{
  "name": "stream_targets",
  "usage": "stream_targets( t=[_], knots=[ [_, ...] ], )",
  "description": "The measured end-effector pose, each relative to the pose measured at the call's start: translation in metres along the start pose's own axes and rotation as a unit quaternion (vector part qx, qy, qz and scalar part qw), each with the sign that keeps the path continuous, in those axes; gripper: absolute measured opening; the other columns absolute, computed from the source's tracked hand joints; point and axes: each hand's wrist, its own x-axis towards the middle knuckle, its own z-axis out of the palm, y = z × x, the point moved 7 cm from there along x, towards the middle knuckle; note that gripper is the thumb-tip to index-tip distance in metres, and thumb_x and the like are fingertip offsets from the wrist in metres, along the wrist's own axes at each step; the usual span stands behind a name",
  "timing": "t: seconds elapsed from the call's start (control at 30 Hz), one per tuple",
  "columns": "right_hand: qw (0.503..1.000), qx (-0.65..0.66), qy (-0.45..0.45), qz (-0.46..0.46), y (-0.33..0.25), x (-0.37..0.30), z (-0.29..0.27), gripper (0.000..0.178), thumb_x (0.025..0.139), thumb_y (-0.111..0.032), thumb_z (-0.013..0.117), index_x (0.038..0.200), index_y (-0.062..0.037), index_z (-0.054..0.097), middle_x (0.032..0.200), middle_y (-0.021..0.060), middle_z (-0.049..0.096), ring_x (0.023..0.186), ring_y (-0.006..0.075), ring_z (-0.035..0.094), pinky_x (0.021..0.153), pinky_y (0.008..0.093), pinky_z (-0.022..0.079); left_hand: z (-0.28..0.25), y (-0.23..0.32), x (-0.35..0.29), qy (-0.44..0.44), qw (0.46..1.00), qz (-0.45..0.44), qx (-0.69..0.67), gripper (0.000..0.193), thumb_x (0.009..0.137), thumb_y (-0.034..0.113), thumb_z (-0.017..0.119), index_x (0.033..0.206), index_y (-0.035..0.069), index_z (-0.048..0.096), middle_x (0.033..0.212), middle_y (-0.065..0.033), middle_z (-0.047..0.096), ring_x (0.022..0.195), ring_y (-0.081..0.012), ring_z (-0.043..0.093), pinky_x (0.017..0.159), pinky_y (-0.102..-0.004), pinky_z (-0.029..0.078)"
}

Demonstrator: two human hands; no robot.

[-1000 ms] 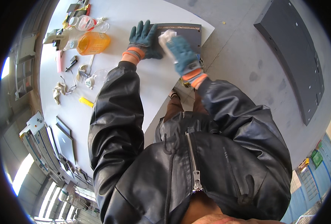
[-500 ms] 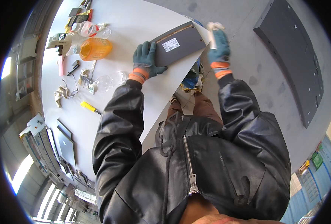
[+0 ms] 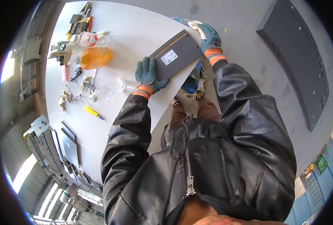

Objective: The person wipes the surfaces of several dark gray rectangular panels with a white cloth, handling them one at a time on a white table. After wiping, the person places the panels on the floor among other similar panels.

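A dark grey board (image 3: 187,50) with a white label (image 3: 169,57) and a rough brown strip along one long edge lies on the white table (image 3: 132,33). My left hand (image 3: 148,75), in a green and grey glove with an orange cuff, rests on its left end, fingers spread and thumb apart. Just past the board's far right corner, my right hand (image 3: 210,37), gloved alike, is closed around a crumpled white cloth (image 3: 195,26). The fingertips under the cloth are partly hidden.
Left on the table are an orange bottle (image 3: 96,58), clear bottles (image 3: 108,90), a yellow-handled tool (image 3: 91,111) and crumpled gloves (image 3: 64,99). Dark panels (image 3: 70,146) lie nearer me. A large dark panel (image 3: 297,56) lies to the right. A bag (image 3: 192,82) sits below the table edge.
My right hand has moved away from me and left with the cloth, toward the board's far corner. My left hand stays on the board. The whole view has shifted slightly.
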Motion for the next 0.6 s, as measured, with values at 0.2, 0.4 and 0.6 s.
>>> stream_targets(
  t=[0.2,0.4,0.6],
  knots=[
    [0.94,-0.13,-0.31,-0.059,-0.12,-0.019,0.027,0.051,0.092,-0.009,0.06,0.142,-0.0123,0.057,0.142,0.0126,0.057,0.136,0.0315,0.049,0.115,0.0411,0.043,0.01,-0.018,-0.022,-0.028,0.998,-0.049,0.0,0.123,0.054,0.065,0.082,0.152,0.008,0.035,0.149,-0.0223,0.04,0.131,-0.0471,0.041,0.104,-0.057,0.041],
    [0.968,-0.162,-0.185,-0.042,-0.033,-0.008,0.064,0.042,0.088,-0.011,0.063,0.129,-0.0156,0.067,0.141,0.0089,0.058,0.133,0.0313,0.05,0.11,0.0441,0.042,0.006,-0.002,-0.003,0.01,1.0,0.0,0.014,0.117,0.055,0.068,0.078,0.145,0.005,0.039,0.139,-0.0192,0.044,0.118,-0.0435,0.047,0.093,-0.0546,0.047],
    [0.985,-0.098,-0.106,-0.096,-0.048,-0.041,0.043,0.048,0.082,-0.008,0.065,0.13,-0.0141,0.066,0.148,0.0069,0.054,0.134,0.0323,0.049,0.109,0.0437,0.046,0.007,-0.007,-0.008,0.007,1.0,-0.029,0.005,0.116,0.054,0.069,0.079,0.144,0.007,0.041,0.14,-0.0188,0.043,0.12,-0.0427,0.045,0.095,-0.055,0.046]
  ],
)
